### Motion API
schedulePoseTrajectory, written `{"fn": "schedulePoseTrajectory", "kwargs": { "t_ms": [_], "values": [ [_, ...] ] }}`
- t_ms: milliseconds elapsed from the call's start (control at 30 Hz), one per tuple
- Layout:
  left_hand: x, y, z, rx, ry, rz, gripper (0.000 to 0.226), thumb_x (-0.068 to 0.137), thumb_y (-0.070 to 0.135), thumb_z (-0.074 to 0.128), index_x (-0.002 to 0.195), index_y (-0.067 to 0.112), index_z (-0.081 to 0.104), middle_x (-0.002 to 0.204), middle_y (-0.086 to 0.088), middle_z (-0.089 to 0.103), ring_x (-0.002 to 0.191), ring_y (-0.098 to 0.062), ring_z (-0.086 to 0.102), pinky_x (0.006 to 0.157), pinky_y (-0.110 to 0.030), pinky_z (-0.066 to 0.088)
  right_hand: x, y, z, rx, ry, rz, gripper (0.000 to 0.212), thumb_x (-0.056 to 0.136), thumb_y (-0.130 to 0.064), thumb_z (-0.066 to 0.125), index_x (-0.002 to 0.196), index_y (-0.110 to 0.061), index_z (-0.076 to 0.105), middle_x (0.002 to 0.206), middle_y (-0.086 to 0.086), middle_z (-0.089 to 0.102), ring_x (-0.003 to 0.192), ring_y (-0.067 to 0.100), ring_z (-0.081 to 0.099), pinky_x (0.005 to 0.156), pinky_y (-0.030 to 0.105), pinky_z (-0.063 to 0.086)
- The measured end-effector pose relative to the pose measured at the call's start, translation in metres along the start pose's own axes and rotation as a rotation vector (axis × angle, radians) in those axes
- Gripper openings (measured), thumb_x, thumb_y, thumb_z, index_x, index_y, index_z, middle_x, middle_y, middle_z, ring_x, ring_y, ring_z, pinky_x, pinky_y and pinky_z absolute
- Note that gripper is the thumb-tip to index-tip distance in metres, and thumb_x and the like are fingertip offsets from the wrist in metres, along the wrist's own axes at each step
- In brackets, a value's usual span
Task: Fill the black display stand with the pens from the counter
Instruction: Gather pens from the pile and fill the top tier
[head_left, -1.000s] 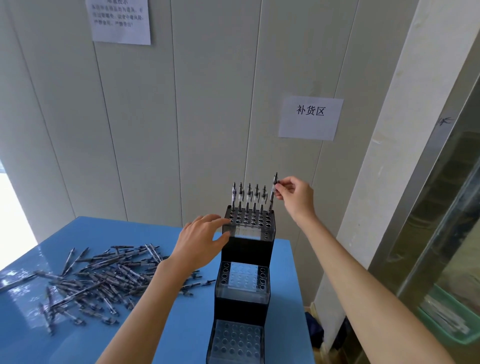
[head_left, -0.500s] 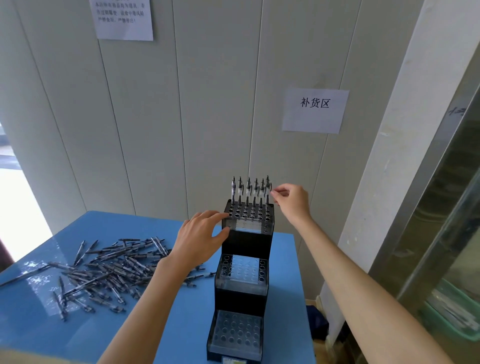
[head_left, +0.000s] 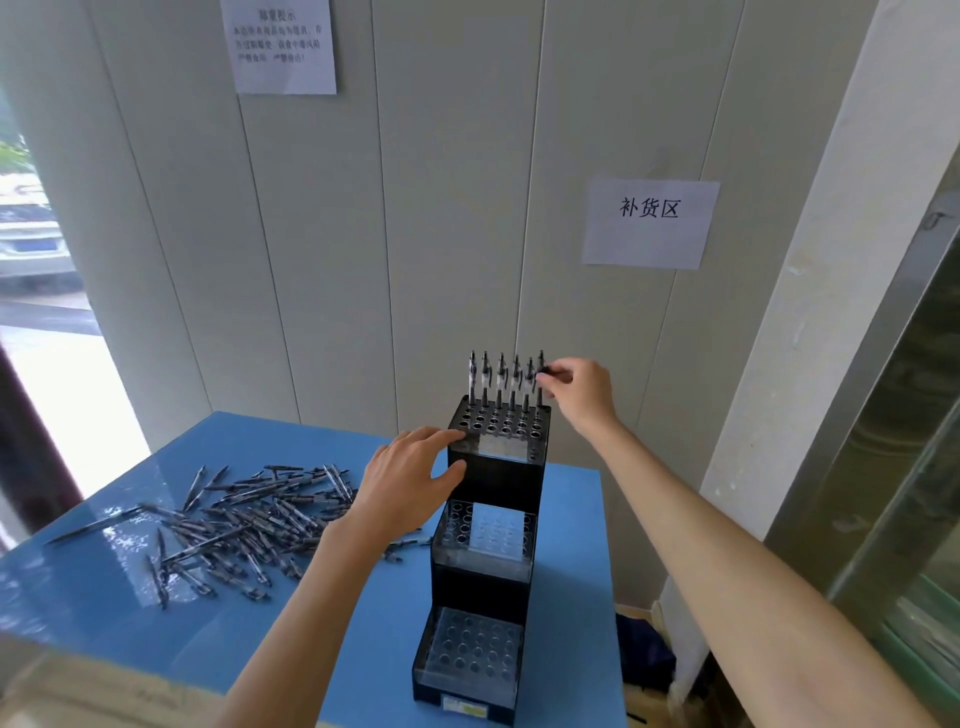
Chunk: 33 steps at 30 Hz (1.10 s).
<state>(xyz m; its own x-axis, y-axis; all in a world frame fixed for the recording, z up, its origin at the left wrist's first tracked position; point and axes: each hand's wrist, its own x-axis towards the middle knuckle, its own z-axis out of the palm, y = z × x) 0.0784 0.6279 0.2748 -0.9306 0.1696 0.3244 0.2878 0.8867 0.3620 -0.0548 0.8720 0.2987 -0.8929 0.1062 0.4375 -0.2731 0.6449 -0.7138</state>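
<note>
right hand (head_left: 582, 387) is pinching the sixth pen (head_left: 541, 376) into the black display stand (head_left: 496, 493) top back row while spread left hand (head_left: 410, 475) is steadying it; next, likely fetching from the counter (head_left: 104, 597) pile (head_left: 244, 519).

black three-tier display stand (head_left: 493, 478), six upright pens (head_left: 501, 382), loose pens (head_left: 244, 519)

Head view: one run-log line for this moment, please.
right hand pinches rightmost pen in top back row | left hand steadies black display stand | pile of pens on counter
</note>
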Motion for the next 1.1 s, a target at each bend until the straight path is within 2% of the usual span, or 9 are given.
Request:
{"fn": "schedulePoseTrajectory", "kwargs": {
  "t_ms": [267, 467, 633, 733, 867, 967, 1100],
  "values": [
    [-0.008, 0.004, 0.004, 0.014, -0.013, -0.024, 0.048, 0.103, 0.045, 0.051, 0.149, 0.033, 0.048, 0.146, 0.006, 0.055, 0.132, -0.020, 0.050, 0.104, -0.041, 0.042, -0.003, 0.011, 0.003, -0.007, -0.039, 0.053, 0.015, 0.090, -0.021, 0.074, 0.097, -0.008, 0.078, 0.085, 0.006, 0.077, 0.081, 0.020, 0.073, 0.086, 0.043, 0.058],
    [-0.016, -0.005, 0.003, 0.057, 0.013, -0.068, 0.048, 0.103, 0.047, 0.049, 0.148, 0.032, 0.049, 0.148, 0.007, 0.053, 0.133, -0.020, 0.050, 0.108, -0.043, 0.038, -0.039, 0.006, -0.006, 0.029, 0.084, 0.050, 0.007, 0.087, -0.022, 0.076, 0.086, -0.015, 0.074, 0.074, -0.007, 0.070, 0.074, 0.011, 0.068, 0.075, 0.029, 0.055],
    [-0.032, -0.024, 0.003, 0.095, 0.023, -0.139, 0.051, 0.102, 0.053, 0.046, 0.149, 0.033, 0.049, 0.152, 0.006, 0.050, 0.136, -0.023, 0.047, 0.111, -0.046, 0.034, -0.088, -0.012, 0.004, 0.000, -0.077, -0.107, 0.008, 0.093, -0.022, 0.069, 0.093, -0.017, 0.075, 0.080, -0.012, 0.070, 0.075, -0.001, 0.063, 0.073, 0.017, 0.049],
    [-0.047, -0.040, 0.003, 0.096, 0.003, -0.198, 0.056, 0.101, 0.058, 0.044, 0.151, 0.036, 0.044, 0.159, 0.003, 0.042, 0.144, -0.025, 0.039, 0.118, -0.049, 0.027, -0.115, -0.025, 0.023, -0.095, -0.137, -0.214, 0.014, 0.095, -0.028, 0.065, 0.103, -0.020, 0.074, 0.093, -0.011, 0.073, 0.084, 0.004, 0.066, 0.081, 0.022, 0.054],
    [-0.070, -0.068, -0.001, 0.114, -0.041, -0.229, 0.059, 0.100, 0.063, 0.040, 0.154, 0.038, 0.039, 0.164, 0.002, 0.033, 0.150, -0.025, 0.030, 0.119, -0.050, 0.023, -0.145, -0.043, 0.054, -0.194, -0.240, -0.240, 0.028, 0.096, -0.038, 0.061, 0.119, -0.023, 0.069, 0.112, -0.007, 0.071, 0.104, 0.013, 0.064, 0.090, 0.035, 0.053],
    [-0.093, -0.093, -0.007, 0.152, -0.058, -0.234, 0.059, 0.101, 0.062, 0.039, 0.155, 0.038, 0.037, 0.165, 0.002, 0.030, 0.150, -0.024, 0.030, 0.119, -0.047, 0.023, -0.172, -0.058, 0.083, -0.269, -0.327, -0.246, 0.039, 0.097, -0.042, 0.059, 0.130, -0.022, 0.063, 0.125, -0.003, 0.066, 0.117, 0.019, 0.057, 0.096, 0.038, 0.048],
    [-0.134, -0.139, -0.011, 0.163, -0.130, -0.258, 0.063, 0.100, 0.065, 0.039, 0.156, 0.038, 0.033, 0.165, 0.003, 0.030, 0.148, -0.025, 0.032, 0.117, -0.047, 0.027, -0.210, -0.080, 0.125, -0.330, -0.403, -0.218, 0.046, 0.099, -0.045, 0.056, 0.138, -0.021, 0.057, 0.132, 0.000, 0.063, 0.124, 0.022, 0.053, 0.101, 0.039, 0.046]
  ]
}}
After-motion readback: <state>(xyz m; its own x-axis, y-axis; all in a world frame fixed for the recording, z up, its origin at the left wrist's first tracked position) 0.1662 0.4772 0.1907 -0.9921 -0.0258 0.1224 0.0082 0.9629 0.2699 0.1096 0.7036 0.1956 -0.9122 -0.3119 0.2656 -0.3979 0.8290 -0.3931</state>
